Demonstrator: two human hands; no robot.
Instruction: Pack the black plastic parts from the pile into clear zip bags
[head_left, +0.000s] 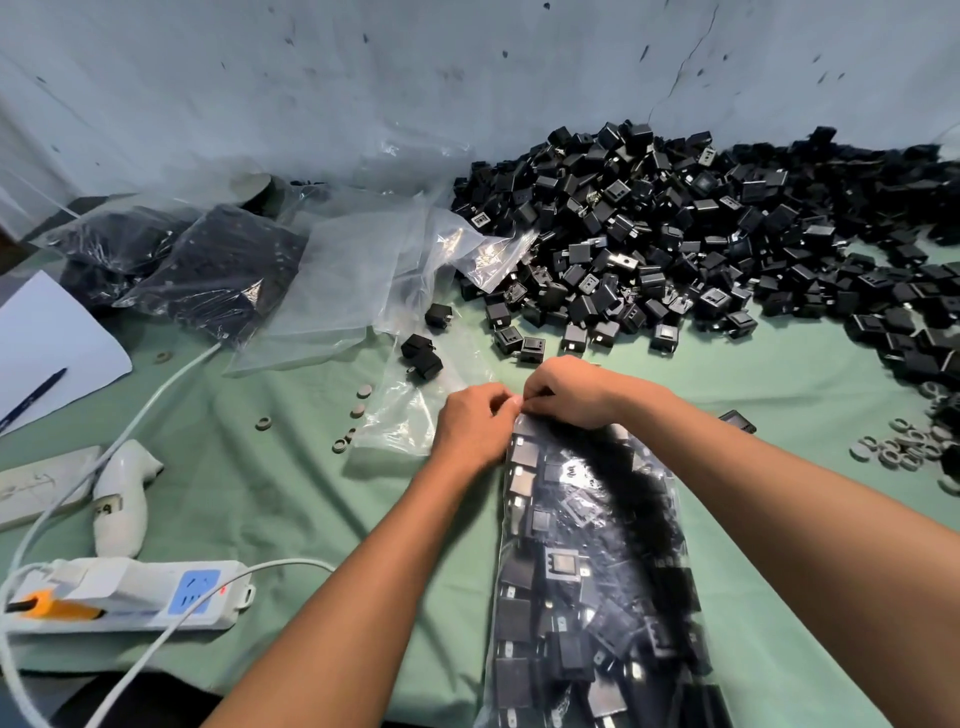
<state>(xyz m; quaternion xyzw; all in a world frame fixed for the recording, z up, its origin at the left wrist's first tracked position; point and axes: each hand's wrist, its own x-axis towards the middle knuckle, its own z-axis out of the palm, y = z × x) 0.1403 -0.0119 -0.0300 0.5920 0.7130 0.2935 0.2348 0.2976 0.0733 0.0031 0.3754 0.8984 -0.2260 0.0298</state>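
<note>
Now, step in hand: closing the zip seal of the filled bag (592, 561), by my reading.
Filled bag: lies on the desk (291, 499) at 6 o'clock in view, packed with black parts; long axis runs 12 to 6, mouth at the 12 o'clock end.
Left hand (470, 423): at the mouth's 9 o'clock corner, fingers (498, 400) curled narrow and pinching the bag's top edge.
Right hand (569, 389): touching the left at the same corner, fingers bent and pinching the seal strip; its forearm crosses over the bag's 3 o'clock side.
Key relation: the unsealed strip runs from the fingers toward 3 o'clock, so the right hand is better placed to slide along it while the left anchors the corner.
Pile of black parts (701, 234): at 12 to 2 o'clock, well apart from the mouth.
Open room: bare desk just beyond the mouth toward 3 o'clock; an empty clear bag (410, 415) lies just beside the left hand at 10 o'clock.
Edges: the near desk edge is at 7 o'clock; the bag's bottom end leaves the view.
</note>
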